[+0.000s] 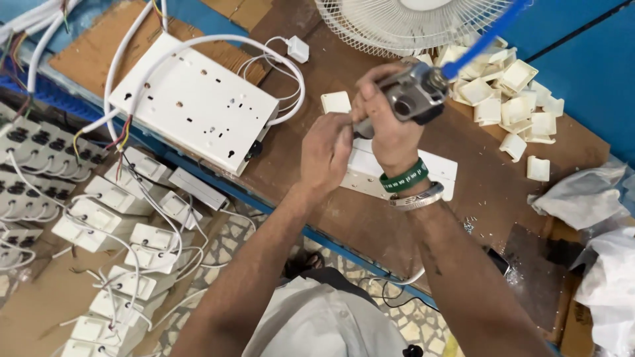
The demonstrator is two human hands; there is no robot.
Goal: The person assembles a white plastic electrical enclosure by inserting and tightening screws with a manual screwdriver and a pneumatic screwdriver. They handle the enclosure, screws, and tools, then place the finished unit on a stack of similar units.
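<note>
My right hand (387, 125) grips a grey pneumatic screwdriver (415, 98) fed by a blue air hose (486, 36), held tip-down over a white plastic socket box (436, 168) on the brown workbench. Beside the tool's tip, my left hand (325, 151) has its fingers pinched together against the box; anything between them is too small to see. A green band and a metal bangle circle my right wrist.
A large white panel (198, 99) with cables lies at the left of the bench (311, 86). Several small white plastic covers (512, 99) are heaped at the right, below a white fan (410, 23). Wired white boxes (126, 225) sit on the floor. Plastic bags (589, 198) lie far right.
</note>
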